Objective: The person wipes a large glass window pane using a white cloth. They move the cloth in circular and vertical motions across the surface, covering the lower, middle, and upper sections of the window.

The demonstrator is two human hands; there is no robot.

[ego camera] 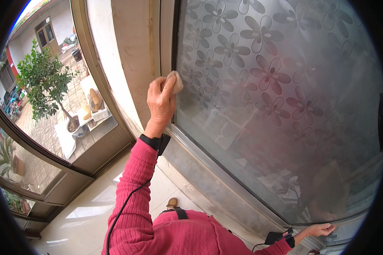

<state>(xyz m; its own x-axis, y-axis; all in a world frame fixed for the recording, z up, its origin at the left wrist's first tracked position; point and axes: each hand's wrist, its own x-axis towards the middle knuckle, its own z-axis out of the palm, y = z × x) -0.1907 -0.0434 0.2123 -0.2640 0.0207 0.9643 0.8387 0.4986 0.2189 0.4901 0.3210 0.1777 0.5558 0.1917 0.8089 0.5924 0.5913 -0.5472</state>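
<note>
My left hand (161, 102) is raised at the left edge of a frosted glass pane (274, 111) patterned with flowers. Its fingers are closed on a crumpled whitish cloth (175, 83), held against the metal frame (167, 41) and the glass edge. Low at the right, my right hand (322, 229) is by the pane's bottom corner with its fingers curled; whether it holds or touches anything there cannot be made out. Both wrists carry black straps with a small device, and a black cable runs along the left sleeve.
A glazed door with a brown metal frame (102, 162) stands at the left. Through its glass show a courtyard, a potted tree (48, 83) and a white container (100, 114). Pale floor tiles (92, 204) and a shoe (172, 203) are below. A ledge (210, 188) runs under the pane.
</note>
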